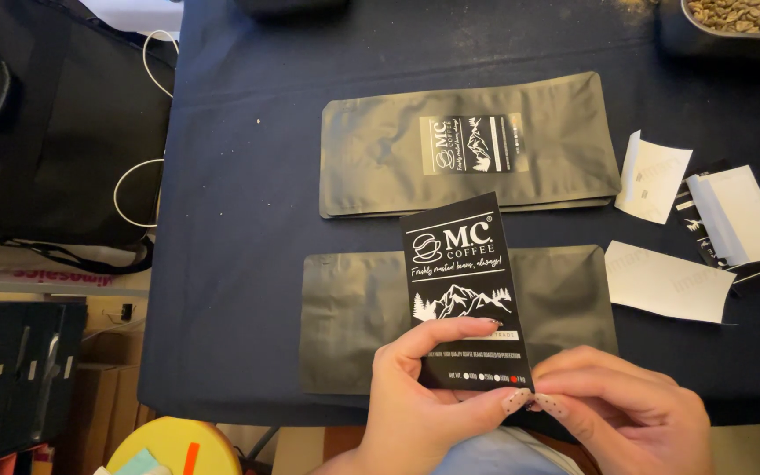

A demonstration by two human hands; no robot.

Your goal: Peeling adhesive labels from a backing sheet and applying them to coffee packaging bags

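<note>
Black label (466, 286) with white artwork is what we hold upright over the near edge of the tabletop (239, 220). Our left hand (424, 400) pinches it by its lower left, thumb across the front. Our right hand (626, 409) meets it at the lower right corner, fingertips pressed together there, seemingly picking at the edge. We judge that we are at the peeling step: starting the sticker off its backing.

Just beyond our grip lies a plain matte black pouch (354, 321), partly hidden behind the label. Farther out rests a stack of pouches (371, 149) whose top one already carries a label. To the right of our right hand lie white backing sheets (668, 281); a tray of beans (741, 18) sits far beyond them.

The next move, we think, calls for a clean corner lift, then squaring the label over the bare pouch.
</note>
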